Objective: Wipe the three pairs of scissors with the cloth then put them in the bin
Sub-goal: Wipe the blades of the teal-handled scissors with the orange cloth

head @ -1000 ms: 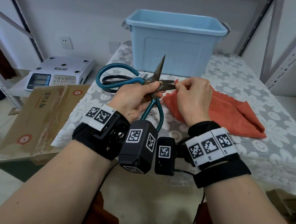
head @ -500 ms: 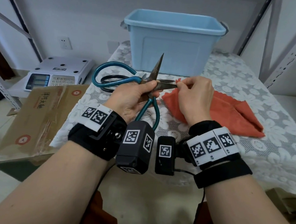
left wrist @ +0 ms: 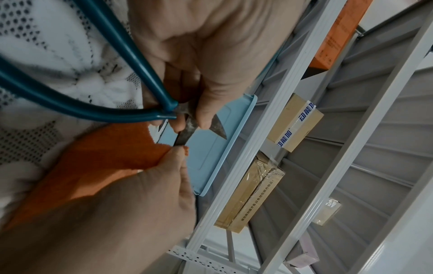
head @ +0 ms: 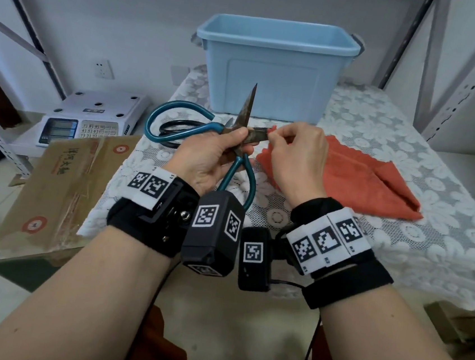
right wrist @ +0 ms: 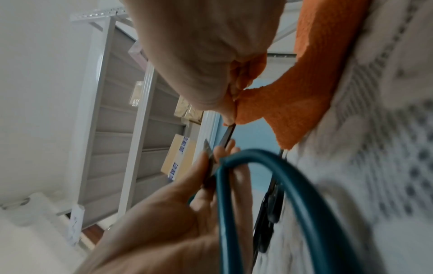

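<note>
Left hand [head: 209,159] gripping teal-handled scissors [head: 236,138] at the pivot, blades spread, above the tabletop [head: 401,226]. Right hand [head: 297,156] pinching orange cloth [head: 356,177] around the sideways blade. Behind, black-handled scissors [head: 174,130] lying flat. Farthest, light-blue bin [head: 274,69].

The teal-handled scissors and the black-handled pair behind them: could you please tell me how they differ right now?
The teal-handled scissors are lifted off the table, gripped by the left hand, blades spread wide; the black-handled pair lies untouched on the lace tablecloth. The right hand pinches the orange cloth on one teal blade; nothing touches the black pair. Both remain outside the blue bin.
</note>
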